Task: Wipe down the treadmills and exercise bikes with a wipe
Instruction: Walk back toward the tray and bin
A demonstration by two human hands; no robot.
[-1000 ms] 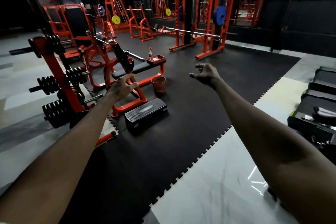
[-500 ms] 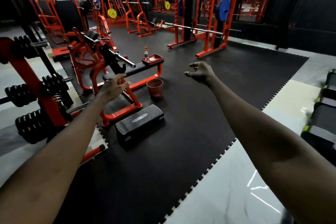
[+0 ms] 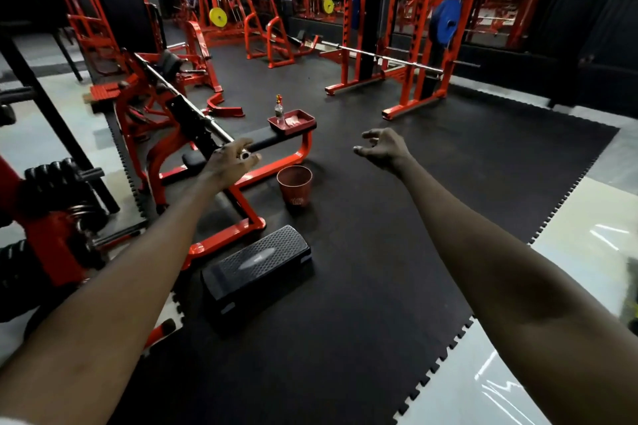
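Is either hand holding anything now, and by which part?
Nothing is held. The left hand and right hand reach forward with loosely curled, empty fingers. The steel bar end only appears between the left fingers, seemingly behind them.

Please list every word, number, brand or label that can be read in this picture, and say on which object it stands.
No text here can be read with certainty.
Red bin: pale marks near its base, too blurred to read.
Black step platform: oval mark on top, too blurred to read.
Bottle: any label is too small to read.
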